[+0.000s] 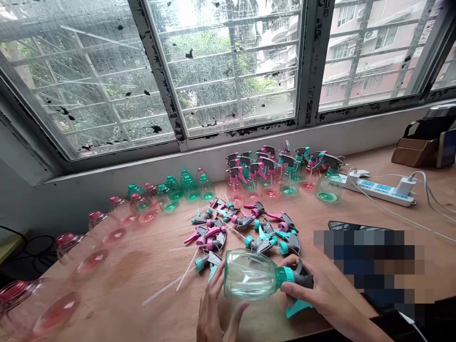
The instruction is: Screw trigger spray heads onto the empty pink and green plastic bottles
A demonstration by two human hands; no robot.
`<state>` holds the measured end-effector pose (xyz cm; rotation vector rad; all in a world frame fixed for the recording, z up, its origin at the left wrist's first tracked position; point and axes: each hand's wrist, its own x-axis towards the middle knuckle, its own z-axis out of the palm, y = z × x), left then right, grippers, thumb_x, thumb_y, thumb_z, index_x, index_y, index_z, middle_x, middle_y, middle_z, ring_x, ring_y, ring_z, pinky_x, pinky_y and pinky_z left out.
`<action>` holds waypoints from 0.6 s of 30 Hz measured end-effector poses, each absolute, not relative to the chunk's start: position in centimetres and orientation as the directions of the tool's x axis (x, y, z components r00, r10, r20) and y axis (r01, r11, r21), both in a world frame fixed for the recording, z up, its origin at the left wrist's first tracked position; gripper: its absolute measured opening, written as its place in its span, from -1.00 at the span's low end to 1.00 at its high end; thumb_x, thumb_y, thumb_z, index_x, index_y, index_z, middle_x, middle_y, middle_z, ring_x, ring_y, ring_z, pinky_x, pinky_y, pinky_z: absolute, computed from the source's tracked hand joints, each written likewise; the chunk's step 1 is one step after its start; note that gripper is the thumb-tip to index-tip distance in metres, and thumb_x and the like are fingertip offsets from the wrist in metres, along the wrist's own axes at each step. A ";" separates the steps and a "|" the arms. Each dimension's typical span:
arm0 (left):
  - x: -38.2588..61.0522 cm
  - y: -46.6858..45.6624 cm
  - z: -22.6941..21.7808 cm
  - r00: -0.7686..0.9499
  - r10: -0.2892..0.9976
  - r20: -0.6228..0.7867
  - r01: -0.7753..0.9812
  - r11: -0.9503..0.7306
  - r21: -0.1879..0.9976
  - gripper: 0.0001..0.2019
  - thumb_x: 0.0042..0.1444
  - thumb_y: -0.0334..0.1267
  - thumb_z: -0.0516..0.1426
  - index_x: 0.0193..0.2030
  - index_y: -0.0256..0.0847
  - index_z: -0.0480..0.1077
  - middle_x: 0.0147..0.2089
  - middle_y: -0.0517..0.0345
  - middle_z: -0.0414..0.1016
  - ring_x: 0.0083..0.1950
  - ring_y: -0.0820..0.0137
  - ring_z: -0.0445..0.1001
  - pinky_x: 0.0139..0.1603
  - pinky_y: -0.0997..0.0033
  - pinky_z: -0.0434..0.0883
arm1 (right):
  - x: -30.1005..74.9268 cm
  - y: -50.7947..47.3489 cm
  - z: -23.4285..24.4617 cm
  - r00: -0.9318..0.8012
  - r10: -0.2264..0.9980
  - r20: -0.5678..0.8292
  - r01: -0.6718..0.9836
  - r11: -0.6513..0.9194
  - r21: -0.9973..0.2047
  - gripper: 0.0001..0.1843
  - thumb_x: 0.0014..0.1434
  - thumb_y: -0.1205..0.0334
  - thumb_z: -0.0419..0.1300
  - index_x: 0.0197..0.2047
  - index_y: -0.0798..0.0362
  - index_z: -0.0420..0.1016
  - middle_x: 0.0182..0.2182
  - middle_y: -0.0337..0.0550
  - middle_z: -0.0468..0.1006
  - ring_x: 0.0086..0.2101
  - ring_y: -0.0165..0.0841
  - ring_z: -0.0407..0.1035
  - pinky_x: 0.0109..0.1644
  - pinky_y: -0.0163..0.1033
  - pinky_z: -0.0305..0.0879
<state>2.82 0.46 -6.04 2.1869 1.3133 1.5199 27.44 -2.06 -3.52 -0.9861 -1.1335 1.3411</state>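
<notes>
A clear green spray bottle (249, 275) lies sideways in the air above the table's front edge, its base to the left. My right hand (313, 287) is closed around the grey and teal spray head (302, 279), with thumb and fingers at the teal collar. My left hand (217, 304) cups the base end, fingers against its left side and thumb below. Behind the bottle, loose trigger spray heads (261, 242) in pink, teal and grey lie in a pile, some with clear tubes (167, 287).
Open pink bottles (98, 256) line the table's left edge; open green bottles (192, 187) stand by the window wall. Bottles with spray heads (252, 187) are grouped at the back. To the right are a power strip (381, 190), cables, a partly blurred phone (356, 225) and a cardboard box (409, 151).
</notes>
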 end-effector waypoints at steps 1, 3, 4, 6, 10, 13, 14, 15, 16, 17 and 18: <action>2.9 0.5 -6.0 0.089 0.729 0.679 0.558 -0.601 0.572 -0.54 0.36 0.07 0.11 0.29 -0.07 0.34 0.34 -0.08 0.49 0.35 0.06 0.47 0.29 0.06 0.46 | 27.5 -2.1 -3.5 -0.086 0.996 0.037 -0.212 0.018 -0.977 -0.60 0.17 -0.03 0.46 -0.11 0.04 0.47 -0.51 -0.35 0.52 -0.45 -0.33 0.43 -0.31 -0.24 0.42; 2.9 0.4 -5.9 0.077 0.732 0.677 0.569 -0.589 0.573 -0.54 0.34 0.09 0.14 0.26 -0.07 0.36 0.32 -0.08 0.51 0.33 0.06 0.49 0.27 0.07 0.47 | 27.5 -2.1 -3.5 -0.083 0.996 0.033 -0.207 0.015 -0.978 -0.60 0.17 -0.02 0.45 -0.11 0.05 0.47 -0.51 -0.34 0.53 -0.45 -0.33 0.43 -0.30 -0.25 0.41; 2.9 0.3 -5.9 0.070 0.739 0.670 0.576 -0.578 0.578 -0.52 0.31 0.12 0.15 0.25 -0.08 0.36 0.31 -0.09 0.52 0.33 0.04 0.49 0.26 0.06 0.48 | 27.6 -2.1 -3.6 -0.084 0.996 0.033 -0.201 0.016 -0.979 -0.60 0.18 -0.02 0.45 -0.11 0.05 0.47 -0.51 -0.34 0.53 -0.45 -0.33 0.44 -0.30 -0.25 0.41; 2.8 0.2 -6.0 0.058 0.757 0.650 0.581 -0.555 0.595 -0.44 0.25 0.20 0.18 0.23 -0.09 0.36 0.31 -0.13 0.51 0.33 0.00 0.49 0.24 0.02 0.48 | 27.7 -2.0 -3.8 -0.093 0.995 0.038 -0.189 0.020 -0.982 -0.60 0.18 -0.01 0.45 -0.10 0.05 0.47 -0.49 -0.33 0.55 -0.45 -0.34 0.45 -0.30 -0.25 0.41; 2.7 0.0 -6.0 0.031 0.787 0.616 0.560 -0.524 0.642 -0.51 0.30 0.21 0.11 0.17 -0.08 0.39 0.33 -0.12 0.50 0.36 -0.03 0.45 0.23 -0.02 0.48 | 27.6 -2.0 -4.1 -0.090 0.995 0.051 -0.187 0.033 -0.982 -0.61 0.16 0.01 0.47 -0.12 0.04 0.47 -0.49 -0.34 0.55 -0.45 -0.34 0.46 -0.31 -0.27 0.40; 2.7 0.1 -6.0 0.038 0.774 0.632 0.540 -0.548 0.639 -0.60 0.35 0.13 0.09 0.16 -0.05 0.40 0.33 -0.05 0.51 0.33 0.03 0.49 0.25 0.03 0.48 | 27.5 -2.1 -3.8 -0.070 0.996 0.048 -0.200 0.033 -0.979 -0.61 0.14 0.00 0.48 -0.14 0.03 0.48 -0.51 -0.35 0.55 -0.47 -0.35 0.45 -0.33 -0.28 0.40; 2.7 0.2 -5.9 0.047 0.761 0.647 0.531 -0.568 0.629 -0.61 0.36 0.11 0.10 0.17 -0.04 0.40 0.33 -0.04 0.51 0.32 0.05 0.50 0.26 0.05 0.47 | 27.4 -2.1 -3.6 -0.066 0.997 0.045 -0.202 0.030 -0.979 -0.61 0.14 0.00 0.48 -0.15 0.03 0.48 -0.51 -0.35 0.55 -0.47 -0.35 0.45 -0.33 -0.28 0.40; 2.8 0.3 -5.9 0.056 0.745 0.665 0.522 -0.589 0.616 -0.61 0.37 0.08 0.10 0.19 -0.05 0.40 0.32 -0.04 0.51 0.32 0.06 0.50 0.27 0.06 0.47 | 27.4 -2.2 -3.6 -0.064 0.997 0.041 -0.202 0.027 -0.979 -0.61 0.14 0.00 0.48 -0.14 0.03 0.48 -0.52 -0.35 0.56 -0.47 -0.34 0.45 -0.33 -0.27 0.41; 2.8 0.3 -6.0 0.061 0.728 0.683 0.516 -0.608 0.603 -0.62 0.38 0.06 0.10 0.20 -0.05 0.39 0.32 -0.04 0.52 0.33 0.07 0.49 0.28 0.07 0.46 | 27.5 -2.2 -3.5 -0.063 0.997 0.036 -0.203 0.023 -0.979 -0.61 0.15 0.00 0.48 -0.14 0.03 0.48 -0.52 -0.35 0.56 -0.47 -0.34 0.45 -0.32 -0.27 0.42; 2.9 0.4 -6.0 0.062 0.714 0.698 0.514 -0.622 0.591 -0.63 0.39 0.04 0.09 0.21 -0.05 0.39 0.32 -0.04 0.52 0.33 0.07 0.49 0.29 0.08 0.46 | 27.5 -2.1 -3.5 -0.061 0.998 0.032 -0.203 0.019 -0.979 -0.61 0.15 -0.01 0.47 -0.14 0.03 0.47 -0.53 -0.34 0.57 -0.46 -0.33 0.45 -0.32 -0.26 0.43; 2.9 0.5 -6.0 0.062 0.702 0.710 0.514 -0.632 0.580 -0.63 0.40 0.01 0.09 0.22 -0.06 0.40 0.31 -0.04 0.52 0.33 0.08 0.49 0.29 0.08 0.45 | 27.5 -2.1 -3.5 -0.058 0.998 0.027 -0.203 0.014 -0.979 -0.60 0.15 -0.02 0.47 -0.13 0.03 0.47 -0.53 -0.33 0.58 -0.46 -0.33 0.45 -0.32 -0.26 0.43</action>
